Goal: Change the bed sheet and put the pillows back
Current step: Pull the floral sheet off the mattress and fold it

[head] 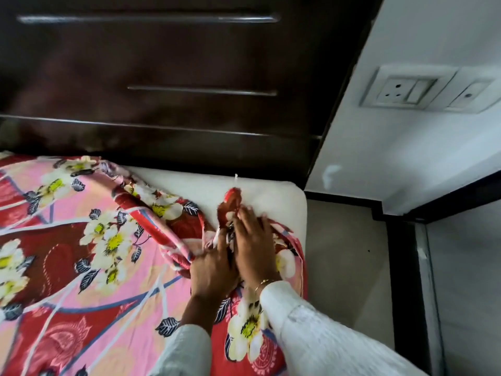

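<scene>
- Nearest, the floral bed sheet (pixel 81 253) covers the mattress's left and near parts.
- Left hand (pixel 214 270) clutches a bunched fold; right hand (pixel 254 248) lies flatter on the cloth (whether it grasps anything, I cannot tell).
- Best to draw the corner taut toward the far right, then tuck.
- The bunched ridge runs diagonally from far left to near right, leaving the white mattress (pixel 271 196) corner bare below the dark headboard (pixel 162 77).

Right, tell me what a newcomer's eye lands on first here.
First the loud floral bed sheet, red and pink with white flowers, covering the bed's left and bunched near the corner. Next the left hand and right hand, side by side on that bunched cloth at the bare white mattress corner. Behind looms a dark wooden headboard.
</scene>
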`<state>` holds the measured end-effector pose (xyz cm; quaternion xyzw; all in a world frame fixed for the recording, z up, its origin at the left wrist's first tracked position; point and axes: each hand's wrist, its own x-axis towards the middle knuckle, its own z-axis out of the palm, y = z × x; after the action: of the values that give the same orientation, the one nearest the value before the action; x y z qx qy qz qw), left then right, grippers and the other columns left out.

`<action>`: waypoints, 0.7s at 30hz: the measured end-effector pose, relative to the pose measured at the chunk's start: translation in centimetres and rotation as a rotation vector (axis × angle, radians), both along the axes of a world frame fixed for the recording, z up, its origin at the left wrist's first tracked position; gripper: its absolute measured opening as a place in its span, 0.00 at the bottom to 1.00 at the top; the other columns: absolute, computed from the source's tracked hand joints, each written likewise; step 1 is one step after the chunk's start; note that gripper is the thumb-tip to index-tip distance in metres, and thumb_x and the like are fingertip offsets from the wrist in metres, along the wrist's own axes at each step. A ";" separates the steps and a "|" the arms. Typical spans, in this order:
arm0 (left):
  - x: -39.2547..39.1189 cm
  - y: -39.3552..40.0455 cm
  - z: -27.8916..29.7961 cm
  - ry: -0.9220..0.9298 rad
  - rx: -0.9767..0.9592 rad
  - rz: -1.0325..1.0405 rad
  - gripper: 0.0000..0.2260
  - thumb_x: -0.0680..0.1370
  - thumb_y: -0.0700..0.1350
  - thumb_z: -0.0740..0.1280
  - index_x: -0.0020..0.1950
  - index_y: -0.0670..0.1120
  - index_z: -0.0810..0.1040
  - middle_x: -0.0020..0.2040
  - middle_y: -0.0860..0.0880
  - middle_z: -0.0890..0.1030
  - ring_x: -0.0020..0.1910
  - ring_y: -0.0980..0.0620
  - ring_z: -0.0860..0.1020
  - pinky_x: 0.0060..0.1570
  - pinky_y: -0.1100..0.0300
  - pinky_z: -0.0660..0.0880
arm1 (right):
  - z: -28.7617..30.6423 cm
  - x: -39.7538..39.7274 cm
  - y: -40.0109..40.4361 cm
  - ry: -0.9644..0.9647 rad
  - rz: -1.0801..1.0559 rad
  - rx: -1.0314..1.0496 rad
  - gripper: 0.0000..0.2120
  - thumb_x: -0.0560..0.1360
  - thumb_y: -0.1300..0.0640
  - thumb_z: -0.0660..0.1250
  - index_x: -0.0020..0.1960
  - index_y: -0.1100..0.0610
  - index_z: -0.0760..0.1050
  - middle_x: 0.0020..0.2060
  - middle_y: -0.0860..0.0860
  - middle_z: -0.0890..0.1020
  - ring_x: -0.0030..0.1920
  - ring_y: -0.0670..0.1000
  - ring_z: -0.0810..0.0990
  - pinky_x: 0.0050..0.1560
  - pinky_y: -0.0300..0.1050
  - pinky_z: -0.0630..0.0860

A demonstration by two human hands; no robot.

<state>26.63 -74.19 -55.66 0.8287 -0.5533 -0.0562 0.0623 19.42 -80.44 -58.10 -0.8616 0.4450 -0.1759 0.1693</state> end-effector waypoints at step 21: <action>1.7 12.0 2.2 0.062 0.183 0.190 0.14 0.69 0.41 0.71 0.54 0.44 0.79 0.50 0.43 0.81 0.43 0.40 0.82 0.36 0.50 0.78 | 4.0 2.0 12.7 -0.082 0.203 0.255 0.12 0.68 0.64 0.59 0.45 0.62 0.80 0.44 0.58 0.83 0.45 0.58 0.83 0.44 0.47 0.80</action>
<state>28.34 -62.20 -53.42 0.8775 -0.4626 -0.1258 0.0084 21.38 -67.77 -54.14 -0.8659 0.3670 -0.1348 0.3120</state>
